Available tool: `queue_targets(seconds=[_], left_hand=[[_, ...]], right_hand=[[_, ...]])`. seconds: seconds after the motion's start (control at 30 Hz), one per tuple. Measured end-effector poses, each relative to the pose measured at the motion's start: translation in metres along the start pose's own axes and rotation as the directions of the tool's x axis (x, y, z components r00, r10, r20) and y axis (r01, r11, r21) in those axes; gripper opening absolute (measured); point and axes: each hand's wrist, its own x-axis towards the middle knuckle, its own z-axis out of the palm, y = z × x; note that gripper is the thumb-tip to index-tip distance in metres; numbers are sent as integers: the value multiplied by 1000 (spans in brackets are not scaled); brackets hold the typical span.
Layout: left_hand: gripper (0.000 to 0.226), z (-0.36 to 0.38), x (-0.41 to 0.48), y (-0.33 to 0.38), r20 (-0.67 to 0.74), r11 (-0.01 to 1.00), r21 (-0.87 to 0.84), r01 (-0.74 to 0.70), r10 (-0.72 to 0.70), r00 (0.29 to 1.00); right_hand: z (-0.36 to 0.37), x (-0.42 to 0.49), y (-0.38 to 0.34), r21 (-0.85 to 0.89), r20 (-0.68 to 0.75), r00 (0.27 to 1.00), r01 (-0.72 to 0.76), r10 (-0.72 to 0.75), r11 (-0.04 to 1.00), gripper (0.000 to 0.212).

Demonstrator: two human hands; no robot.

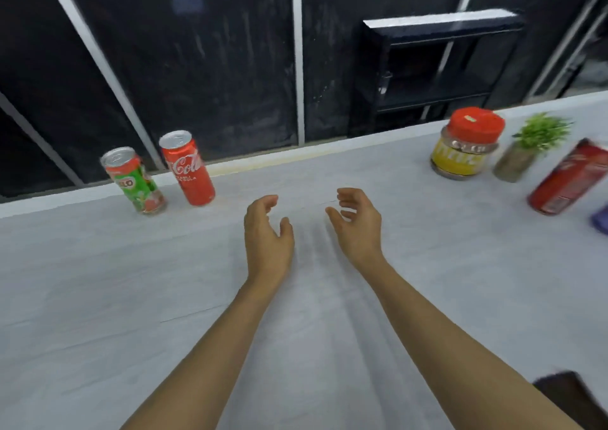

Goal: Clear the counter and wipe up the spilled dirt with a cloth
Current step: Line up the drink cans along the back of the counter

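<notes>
While both hands hover over the pale table point(98, 298), each grip is loose and empty: the left hand point(268, 235) and right hand point(358, 229) curl toward each other, apart; at ten o'clock stand a green can point(136, 181) and a red cola can point(189, 168), upright, just beside one another; at two o'clock a red-lidded jar point(465, 145), a small potted plant point(533, 146) and another red can point(567, 178), blurred.

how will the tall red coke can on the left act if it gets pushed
The tall red coke can is slim and upright, so a high push would probably tip it. Once down, its round body would likely roll. The sealed-looking top suggests it may be full and heavy.
</notes>
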Motion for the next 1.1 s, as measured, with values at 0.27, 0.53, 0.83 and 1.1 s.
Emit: queue_targets(seconds=[0.27, 0.53, 0.83, 1.1], left_hand=[[36, 168, -50, 100, 446, 980, -94, -173, 197, 873], [64, 299, -86, 179, 661, 984, -80, -161, 173, 730], [88, 371, -88, 221, 581, 985, -167, -44, 134, 803], [77, 348, -91, 215, 483, 984, -168, -52, 129, 866]], right_hand=[[-202, -15, 51, -102, -389, 919, -110, 62, 989, 31], [-341, -8, 95, -27, -656, 724, -304, 212, 952, 44], [-399, 51, 121, -60, -468, 853, -292, 232, 954, 102], [-382, 48, 110, -51, -491, 861, -183, 135, 982, 64]])
